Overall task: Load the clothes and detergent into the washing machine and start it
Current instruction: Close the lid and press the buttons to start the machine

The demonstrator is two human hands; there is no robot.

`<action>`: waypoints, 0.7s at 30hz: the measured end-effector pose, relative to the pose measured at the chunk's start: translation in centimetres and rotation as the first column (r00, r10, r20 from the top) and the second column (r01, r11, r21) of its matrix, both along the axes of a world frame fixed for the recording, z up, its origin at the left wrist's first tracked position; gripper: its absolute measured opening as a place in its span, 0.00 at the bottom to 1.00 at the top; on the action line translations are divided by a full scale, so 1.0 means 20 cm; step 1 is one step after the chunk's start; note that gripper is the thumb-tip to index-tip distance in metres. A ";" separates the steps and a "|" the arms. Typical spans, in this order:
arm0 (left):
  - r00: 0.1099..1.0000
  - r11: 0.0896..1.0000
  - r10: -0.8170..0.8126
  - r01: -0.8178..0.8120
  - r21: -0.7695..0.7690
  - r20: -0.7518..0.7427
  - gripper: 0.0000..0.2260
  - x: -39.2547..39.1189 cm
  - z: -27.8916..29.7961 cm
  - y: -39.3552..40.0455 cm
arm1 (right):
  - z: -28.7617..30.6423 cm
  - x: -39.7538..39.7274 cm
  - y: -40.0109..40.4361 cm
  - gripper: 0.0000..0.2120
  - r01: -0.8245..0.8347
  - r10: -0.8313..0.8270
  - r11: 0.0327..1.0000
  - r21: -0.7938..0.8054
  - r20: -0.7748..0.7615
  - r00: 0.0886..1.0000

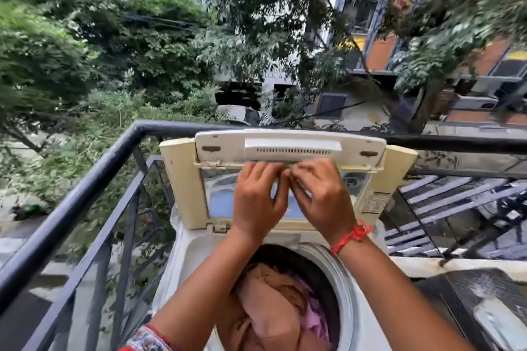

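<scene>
A white top-loading washing machine (352,288) stands on a balcony with its cream lid (182,179) folded up and open. Inside the drum lie clothes (271,310): a brown-orange cloth on top, with pink and purple fabric beside it. My left hand (256,202) and my right hand (322,196) are raised in front of the lid, above the drum. Their fingertips pinch together on a small pale packet (286,172), which is blurred and mostly hidden by the fingers. A red thread (352,235) circles my right wrist.
A dark metal railing (85,188) runs along the left and behind the machine, with trees, buildings and a street far below. A dark mesh-topped surface (479,291) sits close to the machine's right side.
</scene>
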State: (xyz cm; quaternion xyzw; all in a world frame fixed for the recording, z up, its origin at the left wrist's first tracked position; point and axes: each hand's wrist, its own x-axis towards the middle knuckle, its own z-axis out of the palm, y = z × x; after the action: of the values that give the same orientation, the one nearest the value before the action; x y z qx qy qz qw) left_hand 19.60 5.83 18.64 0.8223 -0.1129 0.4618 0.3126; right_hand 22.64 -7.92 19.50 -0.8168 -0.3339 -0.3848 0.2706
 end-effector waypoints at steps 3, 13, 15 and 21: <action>0.996 0.996 0.078 -0.076 0.054 -0.036 0.12 0.10 0.16 0.02 | 0.16 0.11 0.02 0.16 0.139 -0.144 0.988 -0.072 -0.070 0.987; 0.816 0.934 0.280 -0.111 0.338 -0.505 0.19 0.21 0.20 0.14 | 0.28 0.23 -0.05 0.18 0.136 -0.277 0.942 -0.307 -0.480 0.832; 0.810 0.931 0.292 -0.119 0.344 -0.509 0.18 0.14 0.22 0.13 | 0.31 0.17 -0.07 0.16 0.188 -0.319 0.931 -0.313 -0.450 0.834; 0.790 0.940 0.272 -0.098 0.326 -0.549 0.15 -0.06 0.24 0.14 | 0.39 -0.07 -0.15 0.14 0.140 -0.359 0.873 -0.467 -0.422 0.832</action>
State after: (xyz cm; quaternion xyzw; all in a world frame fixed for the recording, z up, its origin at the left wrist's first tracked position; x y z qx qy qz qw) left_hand 18.31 8.57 23.42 0.9671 0.0067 0.1932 0.1653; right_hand 21.20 -11.00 27.37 -0.9634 -0.2149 -0.1144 0.1125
